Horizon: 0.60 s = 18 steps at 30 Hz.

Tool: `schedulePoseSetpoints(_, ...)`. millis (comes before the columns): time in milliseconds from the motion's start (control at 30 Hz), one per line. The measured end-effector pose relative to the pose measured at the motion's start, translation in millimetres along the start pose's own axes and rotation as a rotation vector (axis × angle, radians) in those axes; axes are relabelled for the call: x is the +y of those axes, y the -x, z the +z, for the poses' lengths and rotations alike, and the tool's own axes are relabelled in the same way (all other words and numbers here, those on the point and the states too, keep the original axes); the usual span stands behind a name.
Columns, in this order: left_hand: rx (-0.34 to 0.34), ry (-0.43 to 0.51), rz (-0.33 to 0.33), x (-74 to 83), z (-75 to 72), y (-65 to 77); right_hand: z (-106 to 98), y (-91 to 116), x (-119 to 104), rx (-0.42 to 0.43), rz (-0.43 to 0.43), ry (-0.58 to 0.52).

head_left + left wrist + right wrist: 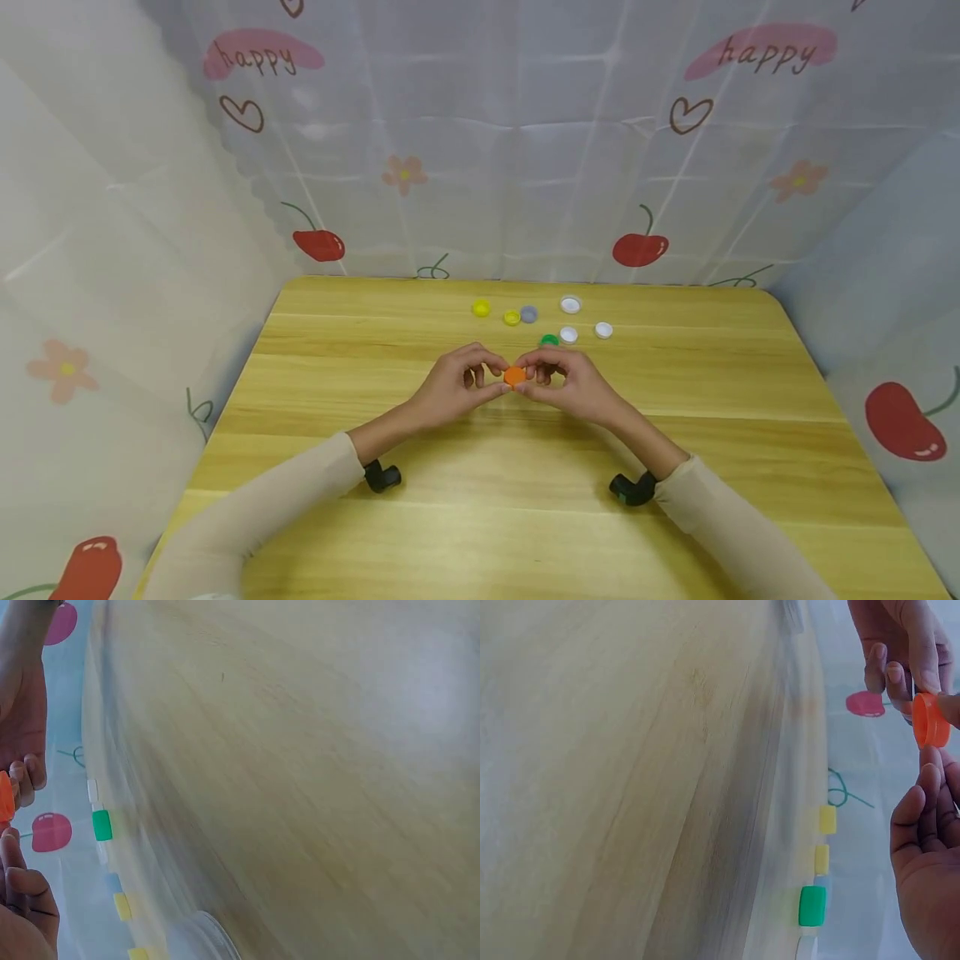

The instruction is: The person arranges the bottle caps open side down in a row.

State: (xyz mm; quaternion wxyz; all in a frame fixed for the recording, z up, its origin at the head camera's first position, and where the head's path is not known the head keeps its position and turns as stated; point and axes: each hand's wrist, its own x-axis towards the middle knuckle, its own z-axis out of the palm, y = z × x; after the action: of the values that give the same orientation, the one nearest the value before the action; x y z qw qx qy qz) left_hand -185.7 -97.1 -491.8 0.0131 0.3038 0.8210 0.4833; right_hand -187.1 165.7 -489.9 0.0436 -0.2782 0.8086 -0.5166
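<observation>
The near cap [514, 377] is orange; far caps [481, 308] are yellow, white, green and pale purple. The table [487, 517] has yellow-brown stripes. Red cherries [318, 245] dot the pale curtain [510, 200].

In the head view my left arm [277, 492] reaches up from the lower left of the frame and my right arm [742, 521] from the lower right, both sleeved to near the wrist. My left hand [457, 382] and right hand [576, 383] meet just below the centre, facing each other, each pinching between thumb and forefinger, the other fingers bent in toward the palms. My wrists angle inward.
</observation>
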Motion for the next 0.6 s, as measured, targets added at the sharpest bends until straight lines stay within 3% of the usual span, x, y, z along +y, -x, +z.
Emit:
schedulePoseSetpoints(133,-0.017,-0.057,0.005,-2.9,-4.9,4.9,6.1,-3.7,-1.5,-0.013,-0.024,0.031)
schedulePoseSetpoints(267,-0.056,-0.153,-0.003,-5.3,-14.0,15.2,15.6,-9.3,-5.6,-0.070,-0.068,0.140)
schedulePoseSetpoints(400,-0.108,-0.294,-0.011,-7.4,-24.6,27.5,29.0,-15.8,-12.3,-0.150,-0.102,0.276)
schedulePoseSetpoints(600,-0.161,-0.501,-0.042,-7.4,-35.7,40.7,52.0,-31.9,-16.2,-0.255,-0.114,0.397)
